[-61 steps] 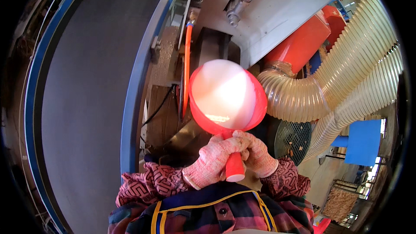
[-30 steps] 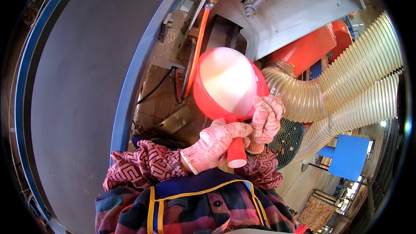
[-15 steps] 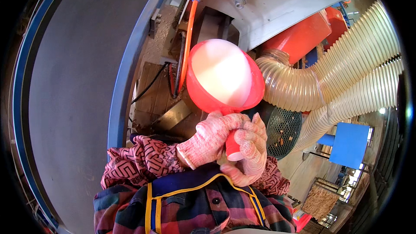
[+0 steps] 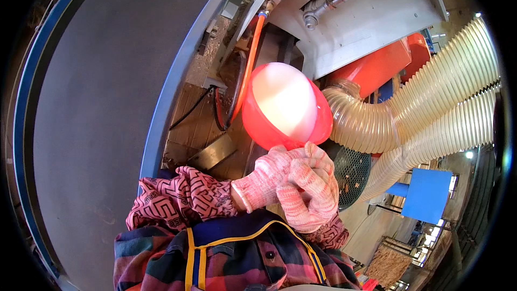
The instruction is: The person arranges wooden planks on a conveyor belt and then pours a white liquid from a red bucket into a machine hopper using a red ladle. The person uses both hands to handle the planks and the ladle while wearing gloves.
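To the left stretches a broad, dark grey flat belt [image 4: 102, 113]; at the right stands a round, dark green mesh form [image 4: 353, 175], small pale scraps [image 4: 356, 185] in or on it. The tilted round red plastic dipper [image 4: 258, 121] — smooth white matter [image 4: 284, 99] inside — lies just beyond the pink-and-white-gloved left hand [image 4: 266, 175], which is closed at its near end; the matching-gloved right hand [image 4: 309, 196] overlaps it, fingers curled, its hold impossible to tell.

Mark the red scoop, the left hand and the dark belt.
Red scoop [image 4: 257, 122], head view: bowl's red wall.
Left hand [image 4: 265, 177], head view: back of glove.
Dark belt [image 4: 116, 91], head view: flat surface.
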`<state>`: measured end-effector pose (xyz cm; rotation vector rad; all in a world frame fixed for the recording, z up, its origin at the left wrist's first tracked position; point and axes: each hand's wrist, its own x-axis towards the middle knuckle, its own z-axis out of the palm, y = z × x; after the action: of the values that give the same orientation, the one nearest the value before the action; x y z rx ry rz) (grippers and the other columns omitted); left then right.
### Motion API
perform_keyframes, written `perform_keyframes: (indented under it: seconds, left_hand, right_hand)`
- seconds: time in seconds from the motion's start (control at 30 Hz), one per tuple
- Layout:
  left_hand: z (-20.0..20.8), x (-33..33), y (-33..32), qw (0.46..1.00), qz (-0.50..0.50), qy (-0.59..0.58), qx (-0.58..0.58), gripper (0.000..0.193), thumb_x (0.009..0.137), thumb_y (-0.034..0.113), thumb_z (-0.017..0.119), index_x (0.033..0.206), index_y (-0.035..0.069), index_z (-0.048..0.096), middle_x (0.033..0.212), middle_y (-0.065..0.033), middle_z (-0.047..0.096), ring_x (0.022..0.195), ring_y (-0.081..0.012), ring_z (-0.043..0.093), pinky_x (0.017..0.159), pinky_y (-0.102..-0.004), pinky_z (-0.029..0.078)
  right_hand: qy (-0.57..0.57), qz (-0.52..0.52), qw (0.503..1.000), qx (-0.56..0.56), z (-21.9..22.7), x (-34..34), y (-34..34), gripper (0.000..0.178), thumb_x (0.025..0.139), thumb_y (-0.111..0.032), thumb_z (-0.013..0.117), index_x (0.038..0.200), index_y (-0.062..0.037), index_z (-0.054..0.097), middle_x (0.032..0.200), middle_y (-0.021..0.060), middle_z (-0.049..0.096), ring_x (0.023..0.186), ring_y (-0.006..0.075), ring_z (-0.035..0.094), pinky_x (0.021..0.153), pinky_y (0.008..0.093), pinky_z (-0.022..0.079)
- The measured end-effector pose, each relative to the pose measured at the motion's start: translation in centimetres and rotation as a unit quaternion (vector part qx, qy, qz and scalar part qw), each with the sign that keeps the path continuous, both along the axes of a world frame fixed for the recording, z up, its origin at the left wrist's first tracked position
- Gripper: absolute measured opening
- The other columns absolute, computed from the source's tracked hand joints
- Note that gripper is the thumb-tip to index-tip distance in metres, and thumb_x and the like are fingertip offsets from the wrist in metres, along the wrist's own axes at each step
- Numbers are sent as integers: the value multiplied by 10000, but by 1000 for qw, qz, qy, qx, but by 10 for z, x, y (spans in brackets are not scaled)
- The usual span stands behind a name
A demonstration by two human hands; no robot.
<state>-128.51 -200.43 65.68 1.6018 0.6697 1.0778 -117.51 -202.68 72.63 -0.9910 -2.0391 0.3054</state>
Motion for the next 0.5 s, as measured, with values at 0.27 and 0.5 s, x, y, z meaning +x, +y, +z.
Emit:
perform_keyframes:
  seconds: [0.27,0.5]
  left_hand:
    - [-15,8,-6,984,-35,-63,-160,243,797,268,611,1004,144,637,949,-108,631,880,-357,614,729,-449,501]
    - [-19,5,-6,994,-14,-31,-101,317,765,268,638,1050,129,613,964,-125,621,868,-374,601,708,-457,500]
  right_hand:
    - [80,79,993,-30,-3,-2,11,399,814,-3,696,1194,-52,585,969,121,653,825,315,649,739,449,529]
    - [55,68,994,-67,-8,7,5,423,829,-21,683,1231,-76,564,975,116,636,861,338,633,801,488,507]
